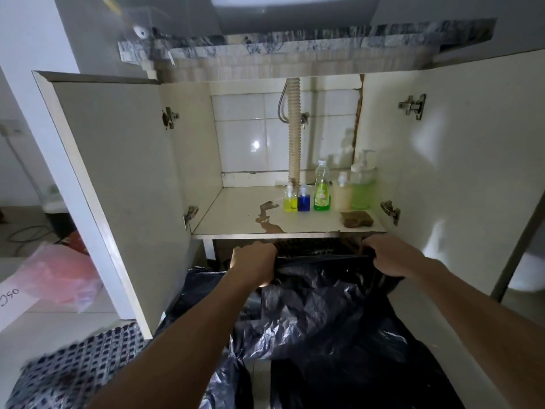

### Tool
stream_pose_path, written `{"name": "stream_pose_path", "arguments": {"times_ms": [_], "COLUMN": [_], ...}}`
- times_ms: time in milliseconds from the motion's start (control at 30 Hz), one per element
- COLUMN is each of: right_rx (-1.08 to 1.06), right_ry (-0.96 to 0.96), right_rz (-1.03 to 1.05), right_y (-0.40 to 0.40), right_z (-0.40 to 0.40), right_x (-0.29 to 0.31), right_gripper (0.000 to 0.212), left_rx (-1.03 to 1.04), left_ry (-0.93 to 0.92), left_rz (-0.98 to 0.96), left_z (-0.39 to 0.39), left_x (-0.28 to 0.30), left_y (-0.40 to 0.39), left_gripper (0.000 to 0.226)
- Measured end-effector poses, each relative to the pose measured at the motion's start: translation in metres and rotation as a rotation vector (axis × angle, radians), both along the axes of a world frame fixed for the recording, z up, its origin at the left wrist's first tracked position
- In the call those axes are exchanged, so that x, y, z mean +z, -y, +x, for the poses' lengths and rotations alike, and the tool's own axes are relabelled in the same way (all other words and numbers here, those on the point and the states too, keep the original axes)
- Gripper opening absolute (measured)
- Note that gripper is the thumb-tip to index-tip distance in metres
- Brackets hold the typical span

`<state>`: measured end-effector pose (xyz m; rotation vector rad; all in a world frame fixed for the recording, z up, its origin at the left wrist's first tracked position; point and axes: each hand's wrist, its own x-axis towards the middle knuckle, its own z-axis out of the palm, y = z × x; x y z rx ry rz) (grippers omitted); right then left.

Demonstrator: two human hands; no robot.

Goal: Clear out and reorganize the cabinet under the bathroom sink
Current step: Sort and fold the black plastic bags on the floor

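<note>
Black plastic fills the foreground: I've got the bin bag (324,314) by its top edge, left hand (253,262) and right hand (386,255) each fisted on the rim, just below the cabinet shelf (236,214). Both doors stand wide; the shelf's left half is bare but for a brown stain (267,215). Along the right sit five bottles (321,188) and a sponge (356,219), just above my right hand.
</note>
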<state>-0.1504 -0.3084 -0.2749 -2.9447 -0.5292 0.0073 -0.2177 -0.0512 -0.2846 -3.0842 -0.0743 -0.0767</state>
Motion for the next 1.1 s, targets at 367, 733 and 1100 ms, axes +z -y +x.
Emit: {"name": "stream_pose_path", "arguments": {"times_ms": [367, 733, 1100], "right_rx": [-0.274, -0.139, -0.160], "right_ry": [0.081, 0.697, -0.067], "right_rz": [-0.034, 0.691, 0.010], "right_y": [0.005, 0.024, 0.049], "right_z": [0.070, 0.075, 0.022], "right_x": [0.041, 0.065, -0.071], "right_gripper": [0.025, 0.057, 0.028], "left_rx": [0.033, 0.003, -0.123], "left_ry": [0.004, 0.330, -0.641], "left_rz": [0.059, 0.060, 0.270], "left_z": [0.101, 0.093, 0.044], "left_x": [0.048, 0.119, -0.003], "left_y": [0.009, 0.013, 0.037], "left_gripper": [0.029, 0.039, 0.047]}}
